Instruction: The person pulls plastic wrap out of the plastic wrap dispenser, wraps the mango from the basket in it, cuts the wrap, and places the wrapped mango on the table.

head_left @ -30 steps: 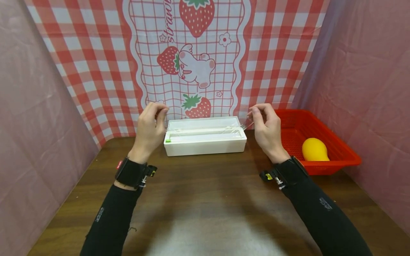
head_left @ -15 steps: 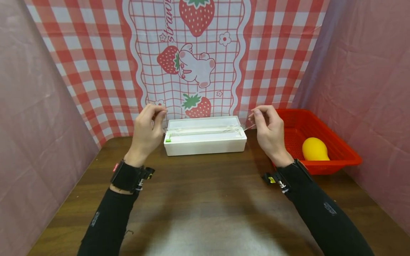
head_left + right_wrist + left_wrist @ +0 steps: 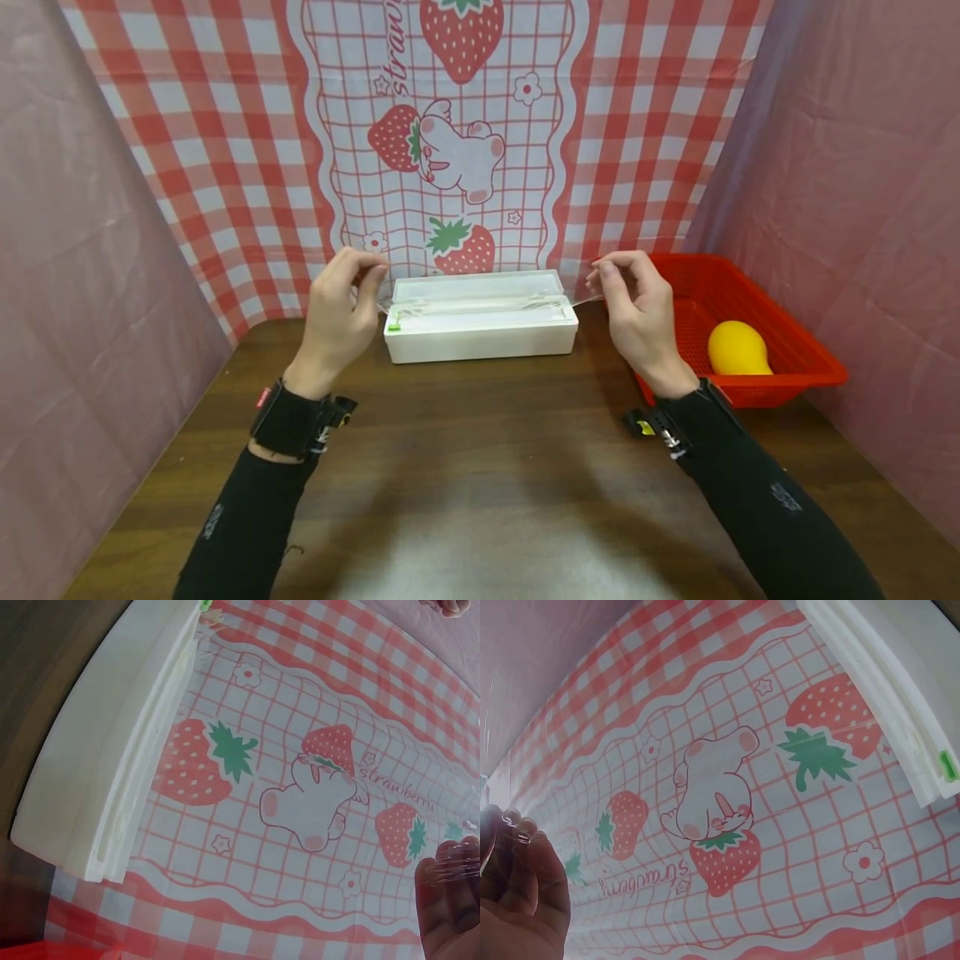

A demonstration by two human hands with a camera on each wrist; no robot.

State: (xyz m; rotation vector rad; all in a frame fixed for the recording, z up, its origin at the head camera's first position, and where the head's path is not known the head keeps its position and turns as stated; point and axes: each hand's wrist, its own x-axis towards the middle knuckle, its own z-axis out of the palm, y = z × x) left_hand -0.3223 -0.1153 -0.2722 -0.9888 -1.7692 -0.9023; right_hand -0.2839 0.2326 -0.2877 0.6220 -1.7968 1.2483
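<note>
A white plastic-wrap dispenser box (image 3: 480,343) stands at the back of the table with its lid (image 3: 476,287) raised. Clear plastic wrap (image 3: 585,293) comes up from it, stretched between both hands. My left hand (image 3: 337,321) pinches one corner of the wrap between thumb and fingertips, above and left of the box. Over on the right, my right hand (image 3: 643,323) pinches the other corner at a similar height. In the right wrist view, creased film (image 3: 461,868) crosses the fingertips. A green slider (image 3: 393,327) sits at the box's left end.
Right of the box, a red plastic basket (image 3: 806,354) holds a yellow rounded object (image 3: 737,348). A strawberry-print checked cloth (image 3: 630,108) hangs behind. Pink cloths (image 3: 855,208) hang at the sides of the brown wooden table (image 3: 480,467).
Both hands have moved slightly apart and a little lower, drawing the wrap straighter and tauter. The box and the basket have stayed in place.
</note>
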